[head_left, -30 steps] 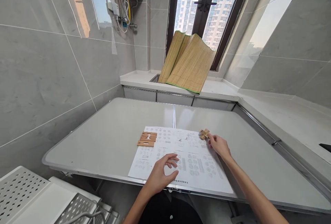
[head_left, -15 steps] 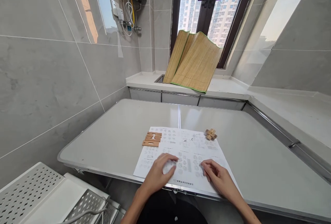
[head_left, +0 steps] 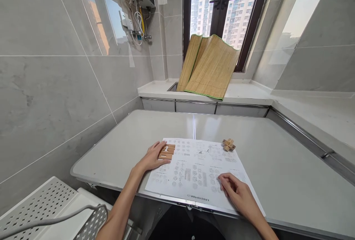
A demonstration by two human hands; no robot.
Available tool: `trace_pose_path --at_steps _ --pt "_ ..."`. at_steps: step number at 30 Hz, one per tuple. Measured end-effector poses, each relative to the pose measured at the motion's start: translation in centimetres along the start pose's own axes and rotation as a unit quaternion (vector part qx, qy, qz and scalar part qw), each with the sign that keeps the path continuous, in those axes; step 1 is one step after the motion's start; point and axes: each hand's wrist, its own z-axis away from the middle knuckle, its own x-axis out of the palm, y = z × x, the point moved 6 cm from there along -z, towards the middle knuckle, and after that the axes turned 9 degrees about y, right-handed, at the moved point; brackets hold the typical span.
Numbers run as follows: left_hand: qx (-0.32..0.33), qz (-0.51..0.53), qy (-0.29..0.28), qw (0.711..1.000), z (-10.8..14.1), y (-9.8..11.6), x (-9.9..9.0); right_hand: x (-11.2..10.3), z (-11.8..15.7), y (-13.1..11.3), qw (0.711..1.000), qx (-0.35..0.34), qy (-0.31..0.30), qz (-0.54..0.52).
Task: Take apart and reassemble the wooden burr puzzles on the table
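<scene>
My left hand (head_left: 153, 157) lies at the left edge of a printed sheet, its thumb and fingers spread around the near and far sides of a group of flat wooden puzzle pieces (head_left: 166, 152). These brown pieces have cut-out slots and lie side by side on the paper. The printed sheet (head_left: 191, 181) shows rows of small diagrams. On its right part rests my right hand (head_left: 236, 192), fingers curled in, with nothing visible in them. An assembled wooden burr puzzle (head_left: 229, 145) sits at the sheet's far right corner, apart from both hands.
The sheet lies on a pale folding table (head_left: 116, 151) with a centre seam. Behind it, a folded bamboo mat (head_left: 213, 68) leans against the window on a white ledge (head_left: 249, 90). White perforated racks (head_left: 47, 203) and a grey cable (head_left: 58, 219) are at lower left.
My left hand has moved left and away from me, from the middle of the sheet to the flat wooden pieces. My right hand stays in place. The view has shifted slightly.
</scene>
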Motion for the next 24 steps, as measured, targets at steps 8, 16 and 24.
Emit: trace_pose_path --at_steps 8,16,24 --pt "0.012 0.007 0.081 0.997 2.2 3.1 0.1 -0.2 0.0 -0.1 1.0 0.004 0.0 0.012" --pt "0.067 0.061 0.054 0.994 3.7 11.7 4.6 -0.2 0.0 0.0 0.999 0.01 0.004 0.03" --pt "0.017 0.081 0.065 0.994 2.3 12.6 6.6 1.1 0.7 -1.7 0.988 -0.108 -0.029 0.108"
